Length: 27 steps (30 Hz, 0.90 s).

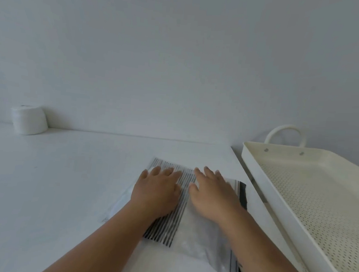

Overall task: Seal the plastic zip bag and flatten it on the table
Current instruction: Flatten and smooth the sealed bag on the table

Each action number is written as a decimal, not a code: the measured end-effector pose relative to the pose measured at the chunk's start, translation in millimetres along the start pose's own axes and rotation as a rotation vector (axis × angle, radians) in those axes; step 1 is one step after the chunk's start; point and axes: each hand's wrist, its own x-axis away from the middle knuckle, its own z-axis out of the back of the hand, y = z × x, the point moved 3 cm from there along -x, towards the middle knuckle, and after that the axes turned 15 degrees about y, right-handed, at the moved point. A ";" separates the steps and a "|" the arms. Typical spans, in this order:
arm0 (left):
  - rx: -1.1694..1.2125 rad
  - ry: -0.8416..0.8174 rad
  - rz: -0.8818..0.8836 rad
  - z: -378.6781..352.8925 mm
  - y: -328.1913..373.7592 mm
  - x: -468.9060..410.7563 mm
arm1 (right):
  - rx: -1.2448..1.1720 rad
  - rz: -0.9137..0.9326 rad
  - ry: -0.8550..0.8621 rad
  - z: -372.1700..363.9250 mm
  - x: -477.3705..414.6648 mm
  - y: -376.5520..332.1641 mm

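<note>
A clear plastic zip bag lies flat on the white table, its dark zip strip along the right edge. Inside it is a black-and-white striped cloth. My left hand rests palm down on the striped part, fingers spread. Beside it, my right hand presses palm down on the bag nearer the zip strip. Both forearms lie over the bag's near part and hide some of it.
A cream perforated tray with a loop handle stands close to the right of the bag, overhanging the table edge. A white roll sits at the back left against the wall.
</note>
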 end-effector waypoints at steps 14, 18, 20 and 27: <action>-0.097 -0.059 0.038 2.6 -0.5 2.6 | -0.024 0.009 0.041 -41.8 -16.8 -14.7; -0.126 -0.077 0.022 -1.2 -0.2 4.2 | -0.003 -0.007 0.040 -44.0 -18.8 -9.4; -0.140 -0.093 0.017 -2.7 0.2 4.8 | 0.013 -0.004 0.033 -44.4 -18.8 -9.0; -0.195 -0.088 -0.008 -7.0 1.6 6.0 | 0.035 0.002 0.013 -45.6 -20.6 -3.6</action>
